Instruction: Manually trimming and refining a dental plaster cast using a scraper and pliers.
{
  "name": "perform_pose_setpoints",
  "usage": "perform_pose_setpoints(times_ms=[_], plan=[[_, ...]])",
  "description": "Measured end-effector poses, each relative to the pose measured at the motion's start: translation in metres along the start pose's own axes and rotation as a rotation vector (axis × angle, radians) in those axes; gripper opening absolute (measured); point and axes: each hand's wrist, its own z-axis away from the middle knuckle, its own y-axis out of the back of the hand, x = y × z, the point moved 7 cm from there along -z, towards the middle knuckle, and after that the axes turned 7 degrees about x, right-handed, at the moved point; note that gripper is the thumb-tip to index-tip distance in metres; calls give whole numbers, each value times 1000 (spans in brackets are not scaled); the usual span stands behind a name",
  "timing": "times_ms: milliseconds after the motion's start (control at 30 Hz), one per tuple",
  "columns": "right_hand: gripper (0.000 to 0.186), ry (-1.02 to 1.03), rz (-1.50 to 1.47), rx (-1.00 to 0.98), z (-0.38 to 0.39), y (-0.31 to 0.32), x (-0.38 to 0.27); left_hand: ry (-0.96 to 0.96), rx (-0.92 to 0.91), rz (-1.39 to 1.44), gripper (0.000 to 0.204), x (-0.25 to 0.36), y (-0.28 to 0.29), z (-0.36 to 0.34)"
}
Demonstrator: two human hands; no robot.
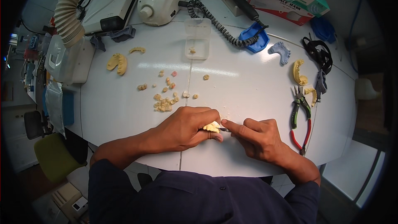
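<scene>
Near the table's front edge, my left hand (188, 126) is closed around a small pale-yellow dental cast (211, 127), pinched between thumb and fingers. My right hand (262, 137) grips a slim metal carving knife (224, 130), its index finger stretched along the tool. The blade touches or lies right beside the cast; most of the handle is hidden in my palm. Pale crumbs (225, 111) are scattered just beyond my fingers. Several loose tooth-coloured pieces (163, 104) lie to the left, past my left hand, with a pink one (174, 74) among them.
Yellow dental casts (117, 63) lie at the left, more (299, 73) at the right. Pliers (301, 116) rest right of my right hand. Farther back are a clear plastic box (197, 37), a corded handpiece (238, 1), its white control unit (161, 1), a suction hose (68, 14) and mask boxes (286, 0).
</scene>
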Motion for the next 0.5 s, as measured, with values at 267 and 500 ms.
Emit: perform_pose_setpoints(times_ms=[267,500], plan=[[61,-4,-18,-15,1,0,0,-27,13,8,31,-2,-3,1],[59,-14,-82,-15,-1,1,2,-29,30,33,31,0,-2,1]])
